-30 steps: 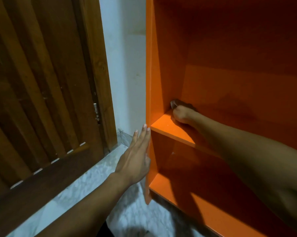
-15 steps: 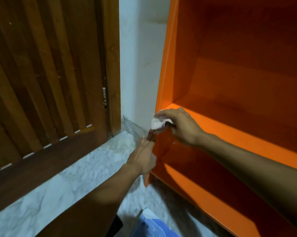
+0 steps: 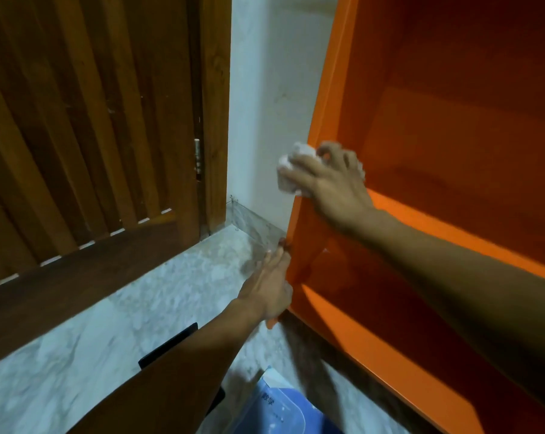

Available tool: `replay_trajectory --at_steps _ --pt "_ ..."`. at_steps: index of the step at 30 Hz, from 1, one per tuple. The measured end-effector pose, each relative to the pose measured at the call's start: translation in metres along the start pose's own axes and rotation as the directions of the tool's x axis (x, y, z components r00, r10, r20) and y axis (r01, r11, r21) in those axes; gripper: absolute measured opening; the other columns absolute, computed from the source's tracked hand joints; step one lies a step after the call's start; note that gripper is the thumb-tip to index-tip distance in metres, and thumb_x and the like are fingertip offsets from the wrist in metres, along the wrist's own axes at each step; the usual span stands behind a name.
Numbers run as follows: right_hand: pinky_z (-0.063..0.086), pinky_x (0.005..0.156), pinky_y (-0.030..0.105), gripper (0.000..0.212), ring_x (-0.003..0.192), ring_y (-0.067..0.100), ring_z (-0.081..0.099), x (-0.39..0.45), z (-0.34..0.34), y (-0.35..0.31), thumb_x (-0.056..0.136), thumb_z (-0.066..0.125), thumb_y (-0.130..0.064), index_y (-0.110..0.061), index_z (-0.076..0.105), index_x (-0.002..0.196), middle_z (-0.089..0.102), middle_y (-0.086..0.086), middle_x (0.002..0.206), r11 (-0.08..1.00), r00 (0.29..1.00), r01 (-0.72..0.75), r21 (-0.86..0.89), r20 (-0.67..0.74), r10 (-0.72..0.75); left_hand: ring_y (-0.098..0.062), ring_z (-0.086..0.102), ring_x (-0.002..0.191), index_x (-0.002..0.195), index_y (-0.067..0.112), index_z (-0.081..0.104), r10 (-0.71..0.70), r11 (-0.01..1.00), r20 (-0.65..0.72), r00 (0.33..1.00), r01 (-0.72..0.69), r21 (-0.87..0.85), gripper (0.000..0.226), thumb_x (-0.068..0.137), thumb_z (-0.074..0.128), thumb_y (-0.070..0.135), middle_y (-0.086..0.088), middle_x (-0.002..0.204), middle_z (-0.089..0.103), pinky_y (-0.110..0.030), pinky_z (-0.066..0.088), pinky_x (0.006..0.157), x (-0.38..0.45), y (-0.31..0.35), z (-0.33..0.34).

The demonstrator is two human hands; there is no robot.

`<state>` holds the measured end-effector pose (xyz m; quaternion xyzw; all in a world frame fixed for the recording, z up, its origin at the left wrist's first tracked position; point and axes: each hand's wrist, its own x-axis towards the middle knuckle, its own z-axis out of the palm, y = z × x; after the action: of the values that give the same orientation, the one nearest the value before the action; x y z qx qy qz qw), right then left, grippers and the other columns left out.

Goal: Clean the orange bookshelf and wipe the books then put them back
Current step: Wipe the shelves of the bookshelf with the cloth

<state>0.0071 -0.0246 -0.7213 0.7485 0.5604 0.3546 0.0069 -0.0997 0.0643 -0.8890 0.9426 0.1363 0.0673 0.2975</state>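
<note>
1. left hand, fingers straight, rests flat on the orange bookshelf side panel's outside, low down.
2. right hand grips a crumpled white cloth on that panel's front edge, which runs up and down; it's the nearer hand for wiping.

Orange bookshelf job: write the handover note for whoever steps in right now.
Right hand: grips a crumpled white cloth, pressed on the front edge of the orange bookshelf left side panel, just above the middle shelf.
Left hand: open, fingers flat against the outside of that panel lower down, steadying it.
Shelves in view hold no books. A blue item with a printed white packet lies on the marble floor below; no book clearly in view.
Done: shelves emptied, wiping under way.
Left: finish wiping the shelf, wipe the books, put them back.
</note>
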Motion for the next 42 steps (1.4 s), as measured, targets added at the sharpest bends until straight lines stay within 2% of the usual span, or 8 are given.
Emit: replay_trajectory --at_steps 5,9,15,25,31,37,39,42 --pt "0.024 0.081 0.043 0.058 0.111 0.034 0.046 -0.050 0.002 -0.006 0.078 0.027 -0.030 -0.024 0.070 0.116 0.064 0.002 0.121 0.987 0.966 0.089 -0.130 0.251 -0.054 -0.031 0.009 0.152 0.152 0.028 0.016 -0.017 1.000 -0.014 1.000 0.017 -0.001 0.067 0.094 0.046 0.014 0.010 0.164 0.005 -0.053 0.039 0.111 -0.002 -0.005 0.015" --pt "0.025 0.087 0.046 0.038 0.116 0.034 0.043 -0.079 -0.019 0.008 0.089 0.053 -0.034 -0.025 0.066 0.124 0.061 0.001 0.123 0.968 0.947 0.148 -0.203 0.312 -0.080 -0.026 -0.006 0.153 0.158 0.029 -0.008 -0.099 0.995 0.044 0.994 0.099 0.005 0.080 0.099 0.045 0.015 0.007 0.165 -0.016 -0.049 0.032 0.116 -0.007 0.002 0.026" --pt "0.028 0.087 0.048 0.048 0.111 0.036 0.041 -0.164 -0.059 0.039 0.086 0.035 -0.029 -0.019 0.069 0.117 0.063 0.005 0.119 0.960 0.946 0.188 -0.209 0.301 -0.120 -0.033 -0.003 0.153 0.158 0.024 -0.009 -0.094 0.993 0.186 0.978 0.079 0.084 0.083 0.097 0.047 0.018 -0.006 0.165 -0.017 -0.050 0.029 0.117 -0.021 0.031 0.070" --pt "0.031 0.087 0.046 0.030 0.109 0.035 0.043 -0.298 -0.120 0.076 0.092 0.048 -0.018 -0.021 0.073 0.107 0.046 0.004 0.124 0.904 0.969 0.193 -0.380 0.220 -0.115 -0.032 -0.006 0.153 0.159 0.022 -0.003 -0.039 0.987 0.513 0.858 -0.047 0.153 0.072 0.103 0.043 0.027 -0.006 0.166 -0.009 -0.047 0.016 0.122 -0.050 0.081 0.164" --pt "0.032 0.086 0.045 0.031 0.108 0.035 0.043 -0.346 -0.149 0.088 0.090 0.048 -0.015 -0.021 0.072 0.109 0.053 0.007 0.124 0.884 0.947 0.223 -0.410 0.305 -0.098 -0.038 -0.002 0.152 0.159 0.019 -0.001 -0.029 0.939 0.480 0.877 -0.142 0.315 0.074 0.101 0.041 0.039 -0.008 0.166 -0.012 -0.050 0.022 0.118 -0.051 0.080 0.196" --pt "0.033 0.088 0.045 0.041 0.110 0.033 0.042 -0.375 -0.146 0.077 0.090 0.043 -0.020 -0.015 0.063 0.125 0.060 0.013 0.128 0.888 0.814 0.267 -0.375 0.581 0.001 -0.032 -0.012 0.152 0.158 0.015 -0.008 0.023 0.947 0.470 0.882 -0.170 0.273 0.077 0.102 0.042 0.033 -0.012 0.164 -0.018 -0.047 0.012 0.121 -0.058 0.081 0.200" --pt "0.036 0.085 0.045 0.041 0.107 0.031 0.045 -0.374 -0.135 0.064 0.093 0.043 -0.026 -0.021 0.057 0.131 0.057 0.011 0.126 0.931 0.754 0.147 -0.334 0.647 0.114 -0.031 -0.013 0.152 0.158 0.015 -0.008 0.029 0.949 0.472 0.881 -0.173 0.264 0.077 0.103 0.042 0.034 -0.011 0.164 -0.020 -0.046 0.012 0.122 -0.060 0.080 0.199" --pt "0.037 0.095 0.045 0.045 0.118 0.030 0.045 -0.366 -0.100 0.042 0.099 0.044 -0.034 -0.029 0.037 0.144 0.047 0.007 0.132 0.944 0.526 -0.181 -0.277 0.783 0.331 -0.031 -0.011 0.152 0.158 0.017 -0.008 0.055 0.934 0.464 0.884 -0.209 0.288 0.075 0.103 0.039 0.037 -0.009 0.164 -0.019 -0.046 0.012 0.121 -0.059 0.075 0.200"
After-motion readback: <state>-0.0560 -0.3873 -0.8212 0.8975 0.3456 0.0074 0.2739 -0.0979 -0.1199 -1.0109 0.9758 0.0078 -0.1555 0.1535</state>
